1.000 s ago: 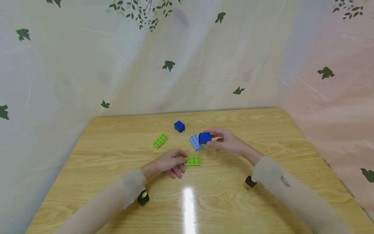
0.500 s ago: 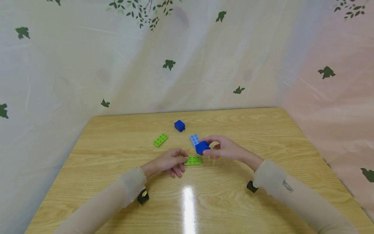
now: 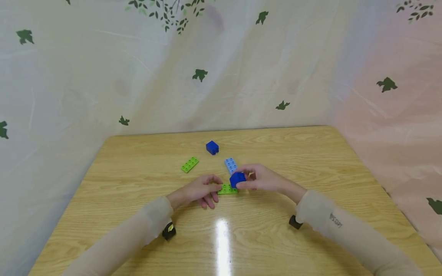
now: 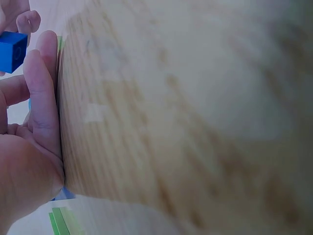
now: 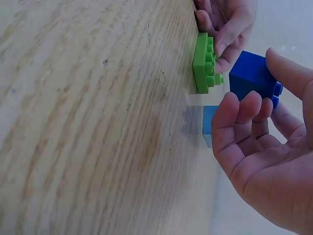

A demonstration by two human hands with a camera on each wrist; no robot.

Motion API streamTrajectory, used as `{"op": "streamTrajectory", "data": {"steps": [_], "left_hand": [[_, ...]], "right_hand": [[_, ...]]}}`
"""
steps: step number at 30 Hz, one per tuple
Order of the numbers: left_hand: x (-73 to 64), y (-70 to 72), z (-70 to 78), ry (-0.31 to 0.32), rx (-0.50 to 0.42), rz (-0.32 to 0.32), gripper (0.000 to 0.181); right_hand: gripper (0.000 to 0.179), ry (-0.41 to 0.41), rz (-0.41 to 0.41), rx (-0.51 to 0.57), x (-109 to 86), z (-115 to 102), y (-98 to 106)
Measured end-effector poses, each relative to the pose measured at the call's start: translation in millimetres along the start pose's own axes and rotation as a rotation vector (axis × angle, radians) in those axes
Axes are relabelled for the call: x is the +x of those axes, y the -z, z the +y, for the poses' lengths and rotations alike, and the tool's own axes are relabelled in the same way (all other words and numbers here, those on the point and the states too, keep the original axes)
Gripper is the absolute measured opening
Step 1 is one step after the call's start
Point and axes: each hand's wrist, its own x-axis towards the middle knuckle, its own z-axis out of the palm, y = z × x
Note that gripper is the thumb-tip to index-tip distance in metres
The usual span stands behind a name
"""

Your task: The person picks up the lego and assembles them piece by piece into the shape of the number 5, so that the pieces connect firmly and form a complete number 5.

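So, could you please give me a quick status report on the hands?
Right hand holding blue block over near green plate, not touching it. Left hand on plate's left end. Right end looks unobstructed.

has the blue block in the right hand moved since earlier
Yes: against the light blue brick, the held blue block moved down the head view toward the near green brick.

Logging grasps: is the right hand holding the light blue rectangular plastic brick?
No, the right hand holds a dark blue boxy plastic block; that brick lies on the wood-grained table.
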Motion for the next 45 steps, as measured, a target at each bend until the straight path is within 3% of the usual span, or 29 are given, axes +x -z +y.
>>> {"op": "streamTrajectory", "data": {"steps": [22, 45], "left_hand": [[-1.6, -0.4, 1.3, -0.005, -0.012, 0.003, 0.034], [-0.6, -0.9, 0.3, -0.004, -0.021, 0.001, 0.035]], "right_hand": [[0.053, -0.037, -0.010, 0.004, 6.3, 4, -15], [0.051, -0.040, -0.031, 0.019, 6.2, 4, -16]]}}
